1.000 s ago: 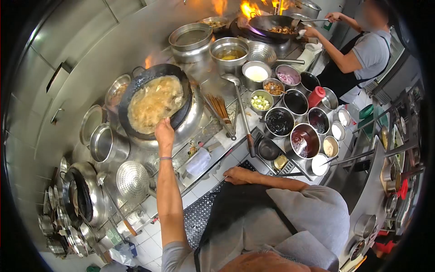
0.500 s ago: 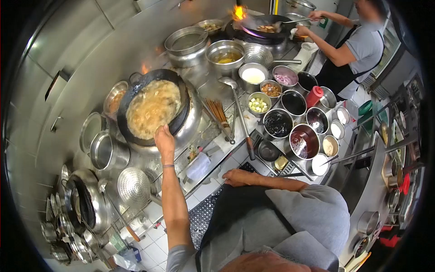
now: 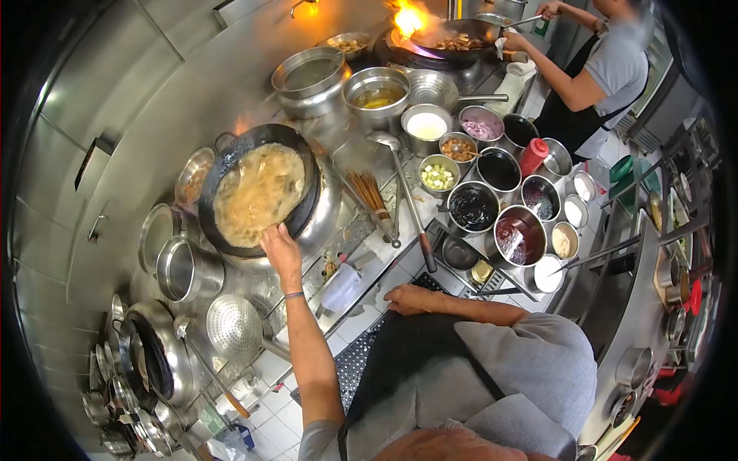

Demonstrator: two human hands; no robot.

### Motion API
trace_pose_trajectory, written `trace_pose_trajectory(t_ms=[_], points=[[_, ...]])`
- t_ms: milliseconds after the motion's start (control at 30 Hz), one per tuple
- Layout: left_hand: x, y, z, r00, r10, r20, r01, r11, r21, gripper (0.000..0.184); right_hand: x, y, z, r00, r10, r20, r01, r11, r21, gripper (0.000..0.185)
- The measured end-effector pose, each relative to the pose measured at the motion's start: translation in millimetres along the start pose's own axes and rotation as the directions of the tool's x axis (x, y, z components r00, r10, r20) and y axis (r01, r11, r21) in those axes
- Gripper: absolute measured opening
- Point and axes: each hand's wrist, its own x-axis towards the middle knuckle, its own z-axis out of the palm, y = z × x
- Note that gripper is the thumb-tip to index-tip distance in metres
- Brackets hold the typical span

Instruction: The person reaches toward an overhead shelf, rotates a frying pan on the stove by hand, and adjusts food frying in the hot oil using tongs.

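Note:
A black wok [image 3: 257,137] full of bubbling, light-brown liquid [image 3: 257,192] sits tilted on a round steel burner ring [image 3: 327,196]. My left hand [image 3: 280,247] is closed on the wok's near edge; a handle there, if any, is hidden under the fingers. My right hand [image 3: 413,300] rests at the front of my black apron [image 3: 384,361], its fingers loosely curled, with nothing visible in them. Beyond it lies a ladle [image 3: 407,192] with a wooden handle end. A bamboo brush [image 3: 367,190] is to the right of the wok.
Several sauce and ingredient pots [image 3: 519,234] crowd the right side. A perforated strainer [image 3: 234,329] and a steel pot [image 3: 184,269] stand left of my arm. At the back, a co-worker [image 3: 596,84] handles another wok [image 3: 461,38] over tall flames [image 3: 410,19].
My left hand stays on the wok's edge, and the liquid's surface has shifted and looks less frothy. The far flames have grown. The whole view has shifted slightly.

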Motion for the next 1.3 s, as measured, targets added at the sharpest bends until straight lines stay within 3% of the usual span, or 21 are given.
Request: trace_pose_trajectory(t_ms=[133,167,267,300,400,433,533,967,1067,1167,1300], points=[[1.0,2.6,-2.6,0.999,-0.033,0.033,0.033,0.999,0.008,0.019,4.2,1.6,-0.6,0.995,0.036,0.094,-0.033,0.999,-0.028,0.031],[2.6,-0.2,0.4,1.0,0.001,-0.021,-0.001,1.0,0.008,0.021,6.0,1.6,-1.5,0.989,0.05,0.139,-0.045,0.998,-0.043,0.036],[10.2,-5.9,-3.0,0.997,-0.03,0.074,0.03,1.0,0.002,0.024,7.9,5.4,6.8,0.998,-0.026,0.061,0.027,1.0,-0.016,0.025],[14.9,-14.8,0.3,0.993,-0.066,0.097,0.07,0.996,-0.046,0.034,7.8,7.3,9.8,0.998,-0.021,0.062,0.022,1.0,-0.015,0.025],[32.0,12.1,-24.7,0.924,-0.266,0.275,0.253,0.964,0.085,0.044,4.8,3.0,4.3,0.997,-0.017,0.071,0.018,1.0,-0.015,0.026],[34.1,7.5,-20.9,0.931,-0.249,0.266,0.232,0.968,0.094,0.052,5.5,2.8,1.6,0.997,-0.03,0.075,0.031,0.999,-0.018,0.026],[32.5,4.7,-10.9,0.948,-0.249,0.197,0.21,0.957,0.199,0.051,2.2,-5.9,-3.2,0.996,0.02,0.082,-0.019,1.0,-0.014,0.026],[31.7,9.8,-8.4,0.931,-0.33,0.156,0.279,0.919,0.279,0.05,-5.2,10.5,1.4,0.998,0.059,0.033,-0.059,0.998,-0.025,0.025],[28.0,16.2,-16.1,0.933,-0.304,0.192,0.267,0.943,0.198,0.049,5.5,17.0,9.9,0.985,0.074,0.154,-0.059,0.993,-0.097,0.035],[30.6,13.6,-17.0,0.945,-0.271,0.184,0.238,0.954,0.182,0.052,7.9,21.7,18.9,0.998,-0.024,0.053,0.026,0.999,-0.025,0.024],[28.4,16.8,-17.7,0.944,-0.283,0.172,0.243,0.944,0.223,0.047,4.4,19.8,16.7,0.998,-0.055,0.021,0.056,0.998,-0.028,0.024]])
